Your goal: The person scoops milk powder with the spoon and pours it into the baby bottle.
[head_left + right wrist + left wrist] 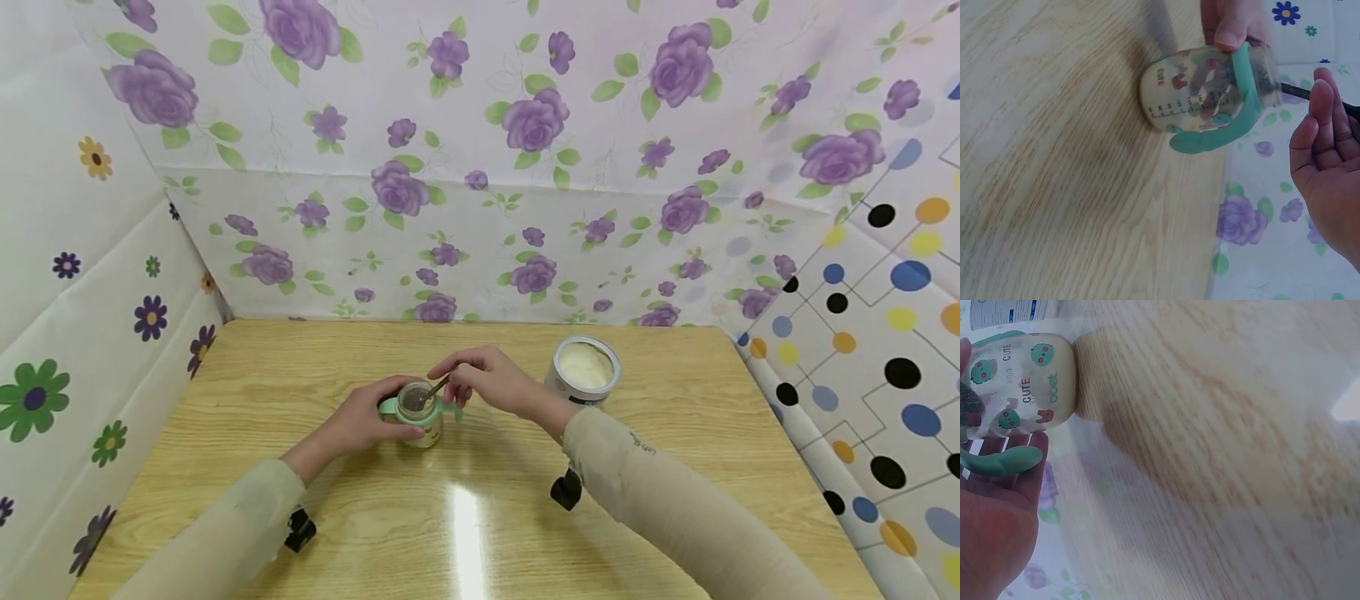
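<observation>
A clear baby bottle (422, 435) with green handles and printed cartoon faces stands on the wooden table, its lid off. My left hand (367, 417) grips it from the left, thumb across the front. In the left wrist view the fingers lie behind a green handle (1007, 461). Pale contents (1063, 394) show low in the bottle. My right hand (483, 382) pinches a dark, thin-handled spoon (437, 387) above the bottle's mouth. The spoon's handle (1294, 91) slants into the opening; its lower end is hard to make out inside.
An uncovered round tub (561, 385) of pale powder stands behind my right forearm. Purple-flowered cloth (480, 242) hangs along the table's back edge, with patterned cloths on both sides. A black wrist camera (566, 490) sticks out below my right sleeve, another (300, 530) beside my left.
</observation>
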Demonstrator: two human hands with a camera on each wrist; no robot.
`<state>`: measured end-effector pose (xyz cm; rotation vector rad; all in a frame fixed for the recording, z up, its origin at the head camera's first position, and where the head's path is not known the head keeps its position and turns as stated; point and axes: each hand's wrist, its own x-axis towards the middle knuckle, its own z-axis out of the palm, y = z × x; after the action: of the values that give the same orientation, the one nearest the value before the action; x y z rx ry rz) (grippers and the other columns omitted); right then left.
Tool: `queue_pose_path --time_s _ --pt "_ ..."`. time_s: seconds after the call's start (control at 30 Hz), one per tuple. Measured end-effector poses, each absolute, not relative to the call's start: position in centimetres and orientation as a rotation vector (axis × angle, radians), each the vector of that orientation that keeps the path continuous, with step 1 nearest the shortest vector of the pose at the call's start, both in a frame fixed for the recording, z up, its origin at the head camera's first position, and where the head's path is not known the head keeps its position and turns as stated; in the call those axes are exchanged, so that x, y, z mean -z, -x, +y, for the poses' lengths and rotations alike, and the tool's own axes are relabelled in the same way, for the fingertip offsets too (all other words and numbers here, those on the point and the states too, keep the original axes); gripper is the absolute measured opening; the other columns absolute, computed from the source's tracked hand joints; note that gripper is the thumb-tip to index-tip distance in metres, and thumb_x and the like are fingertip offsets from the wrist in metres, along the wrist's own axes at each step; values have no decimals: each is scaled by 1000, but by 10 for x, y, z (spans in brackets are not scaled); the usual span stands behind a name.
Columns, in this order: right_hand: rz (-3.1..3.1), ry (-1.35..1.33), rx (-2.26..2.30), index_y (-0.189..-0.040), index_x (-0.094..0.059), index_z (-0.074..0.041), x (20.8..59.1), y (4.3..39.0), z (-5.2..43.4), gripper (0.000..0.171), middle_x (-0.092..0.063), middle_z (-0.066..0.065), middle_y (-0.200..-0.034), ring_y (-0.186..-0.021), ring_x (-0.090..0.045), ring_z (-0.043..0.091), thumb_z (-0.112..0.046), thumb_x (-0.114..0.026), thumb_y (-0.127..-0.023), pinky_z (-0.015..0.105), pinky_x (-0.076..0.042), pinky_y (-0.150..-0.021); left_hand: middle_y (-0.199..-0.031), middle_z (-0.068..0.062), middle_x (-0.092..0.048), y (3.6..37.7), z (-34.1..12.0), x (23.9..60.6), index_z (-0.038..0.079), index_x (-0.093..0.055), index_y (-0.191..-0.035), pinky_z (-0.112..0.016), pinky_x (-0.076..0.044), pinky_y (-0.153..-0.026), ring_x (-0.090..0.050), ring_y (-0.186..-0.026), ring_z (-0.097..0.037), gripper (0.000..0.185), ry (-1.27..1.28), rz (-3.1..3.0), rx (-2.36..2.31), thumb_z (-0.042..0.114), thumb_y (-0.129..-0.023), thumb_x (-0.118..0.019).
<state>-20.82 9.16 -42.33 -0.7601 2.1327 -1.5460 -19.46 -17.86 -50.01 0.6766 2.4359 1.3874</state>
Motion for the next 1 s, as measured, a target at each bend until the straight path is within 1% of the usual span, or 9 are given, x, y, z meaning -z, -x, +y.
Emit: queue_pose_path --time_s 0.13,0.27,0.33,0.47,0.53,0.77,0.87,1.0 --pt "2117 765 1556 -128 -73 4 423 209 93 41 -77 10 -89 -78 -71 25 -16 -44 -109 54 -61 -83 -136 0 -69 195 -178 501 24 -60 -151 -49 -53 -101 -66 -119 -22 73 -672 2443 -1387 36 -86 -93" --pt "2090 758 1584 -128 -74 4 422 208 94 39 -79 9 -93 -81 -74 26 -22 -48 -114 50 -61 -84 -136 0 -70 195 -179 501 23 -61 -151 -49 -53 -101 -66 -119 -22 73 -676 2434 -1398 36 -87 -93" --pt "2085 757 1602 -127 -75 2 420 207 93 41 -80 9 -95 -80 -75 24 -27 -49 -115 45 -62 -83 -135 0 -70 194 -179 501 23 -60 -151 -48 -53 -101 -66 -119 -22 73 -680 2429 -1403 36 -87 -92" --pt "2089 717 1673 -124 -77 -1 419 209 91 43 -81 10 -96 -79 -75 23 -33 -49 -116 42 -61 -82 -136 0 -69 194 -178 501 22 -60 -151 -48 -53 -101 -66 -120 -21 73 -678 2429 -1404 35 -87 -93" --pt "2092 681 1726 -123 -77 0 418 209 91 43 -81 10 -94 -78 -75 21 -33 -49 -116 41 -61 -82 -137 0 -69 194 -178 501 22 -60 -151 -48 -53 -102 -66 -120 -21 73 -674 2428 -1405 34 -86 -93" --pt "2033 520 1939 -124 -75 5 416 214 105 47 -80 10 -90 -74 -74 17 -34 -49 -116 37 -63 -82 -136 -8 -70 193 -179 501 15 -60 -152 -55 -52 -104 -66 -123 -30 73 -656 2424 -1403 33 -89 -91" --pt "1936 399 2066 -126 -73 7 413 214 118 50 -79 6 -90 -76 -73 16 -36 -49 -116 34 -62 -82 -139 -10 -68 193 -180 500 15 -59 -153 -57 -51 -106 -65 -126 -32 75 -649 2426 -1392 34 -88 -91" --pt "1772 220 2238 -127 -71 5 407 212 145 50 -79 3 -90 -77 -72 12 -37 -47 -117 27 -61 -81 -143 -6 -67 193 -180 500 20 -59 -153 -56 -50 -107 -64 -128 -31 76 -641 2428 -1388 35 -86 -93"
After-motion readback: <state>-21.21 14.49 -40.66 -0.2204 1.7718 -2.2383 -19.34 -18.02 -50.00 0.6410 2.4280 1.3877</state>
